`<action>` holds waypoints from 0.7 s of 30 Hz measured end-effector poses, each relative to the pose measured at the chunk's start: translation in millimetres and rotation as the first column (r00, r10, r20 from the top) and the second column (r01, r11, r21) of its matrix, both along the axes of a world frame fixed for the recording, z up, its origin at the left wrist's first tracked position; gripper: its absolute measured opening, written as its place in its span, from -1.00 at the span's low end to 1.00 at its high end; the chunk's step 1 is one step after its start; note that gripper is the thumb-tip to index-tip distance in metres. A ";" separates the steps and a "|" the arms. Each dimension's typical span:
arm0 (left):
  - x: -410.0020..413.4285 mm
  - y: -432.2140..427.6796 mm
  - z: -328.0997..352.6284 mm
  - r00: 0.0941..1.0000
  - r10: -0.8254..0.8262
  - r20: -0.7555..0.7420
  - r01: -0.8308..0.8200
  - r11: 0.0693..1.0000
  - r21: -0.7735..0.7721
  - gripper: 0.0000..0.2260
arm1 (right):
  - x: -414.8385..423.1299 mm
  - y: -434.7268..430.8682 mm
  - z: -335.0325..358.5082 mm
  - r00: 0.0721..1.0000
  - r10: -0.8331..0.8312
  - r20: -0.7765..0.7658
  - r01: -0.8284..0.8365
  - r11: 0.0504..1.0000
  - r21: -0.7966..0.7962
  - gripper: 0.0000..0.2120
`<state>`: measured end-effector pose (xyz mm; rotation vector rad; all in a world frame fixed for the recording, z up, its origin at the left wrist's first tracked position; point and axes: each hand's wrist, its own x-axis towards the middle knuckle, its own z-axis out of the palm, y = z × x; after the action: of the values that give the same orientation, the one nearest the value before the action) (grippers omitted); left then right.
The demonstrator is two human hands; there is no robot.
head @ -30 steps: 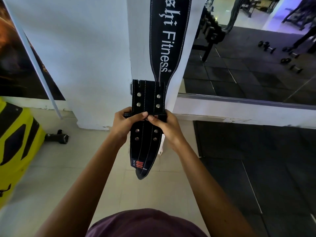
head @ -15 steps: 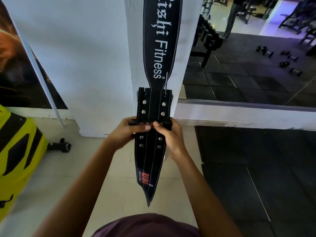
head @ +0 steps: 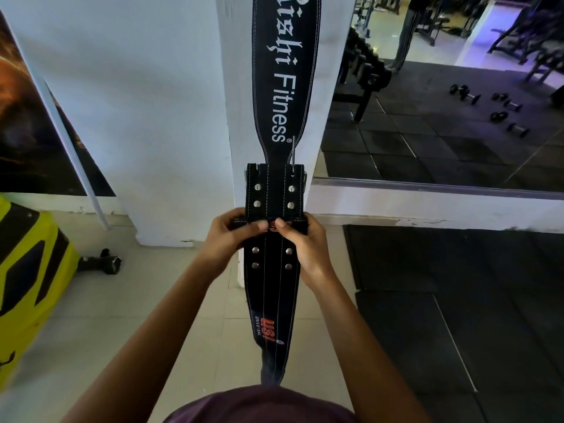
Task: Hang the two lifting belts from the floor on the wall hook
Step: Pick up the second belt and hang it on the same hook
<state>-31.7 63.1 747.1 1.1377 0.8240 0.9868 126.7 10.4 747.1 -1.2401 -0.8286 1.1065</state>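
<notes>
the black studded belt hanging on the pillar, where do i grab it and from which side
Grip the black studded belt at the keeper loop across its middle, between the two rivet pairs, coming from both edges. It hangs flat and vertical against the white pillar, so thumbs press the front and fingers wrap behind, as the left hand and right hand do.

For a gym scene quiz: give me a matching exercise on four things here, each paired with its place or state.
Things:
1. lifting belt
2. dumbbells
3. yellow equipment
4. wall poster

Places or states:
A. far left, on the wall
B. held by the left hand and right hand
C. lower left, on the floor
D. lying on the dark mats, upper right

Pairs: 1-B, 2-D, 3-C, 4-A
</notes>
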 end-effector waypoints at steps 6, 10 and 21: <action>4.5 26.1 36.0 0.999 0.047 0.018 -0.048 0.997 0.061 -0.74 | -4.1 -5.6 -0.6 0.997 0.070 0.042 -0.072 0.997 0.028 -0.65; 4.2 15.9 21.4 0.998 -0.052 -0.044 0.057 0.992 0.117 -0.72 | -1.5 -3.5 2.0 1.000 0.018 -0.006 -0.018 0.999 0.039 -0.69; 4.1 -31.8 -40.7 0.977 -0.135 -0.165 0.132 0.991 -0.025 -0.79 | 6.4 2.5 8.0 0.998 -0.064 0.008 0.064 0.998 0.023 -0.75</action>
<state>-27.6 31.3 706.4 1.2591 0.8746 0.7810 133.1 12.9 755.1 -1.2455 -0.8008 1.0384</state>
